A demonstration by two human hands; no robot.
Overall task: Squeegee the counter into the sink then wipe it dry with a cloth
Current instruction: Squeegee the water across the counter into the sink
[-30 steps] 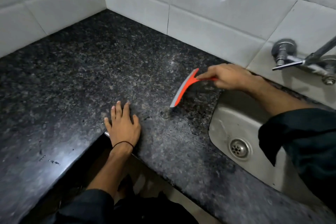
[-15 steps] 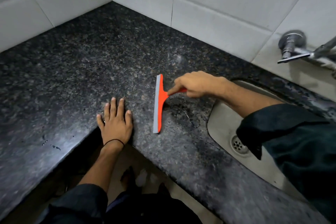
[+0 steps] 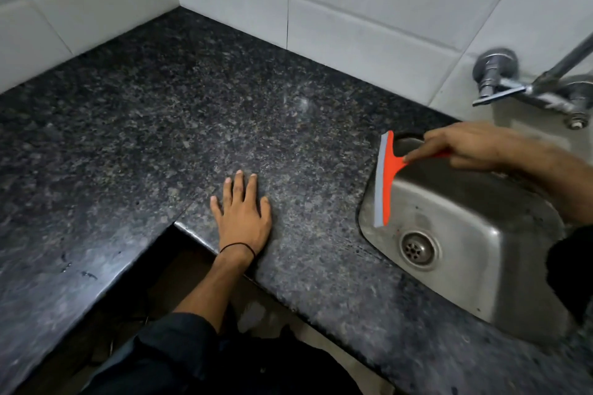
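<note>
An orange squeegee (image 3: 386,181) with a grey rubber blade hangs over the left rim of the steel sink (image 3: 481,234). My right hand (image 3: 462,147) grips its orange handle above the basin, index finger stretched along it. The dark speckled granite counter (image 3: 192,125) spreads to the left of the sink. My left hand (image 3: 242,212) rests flat on the counter near its front edge, fingers straight, a black band around the wrist. No cloth is in view.
White tiled walls (image 3: 369,9) close off the back and left of the L-shaped counter. A chrome tap (image 3: 526,86) sticks out of the wall above the sink. The drain (image 3: 417,248) sits in the basin's near left part.
My right hand has pulled the squeegee rightward across the counter, from beside my left hand to the sink's left rim. My left hand has stayed flat in place.
</note>
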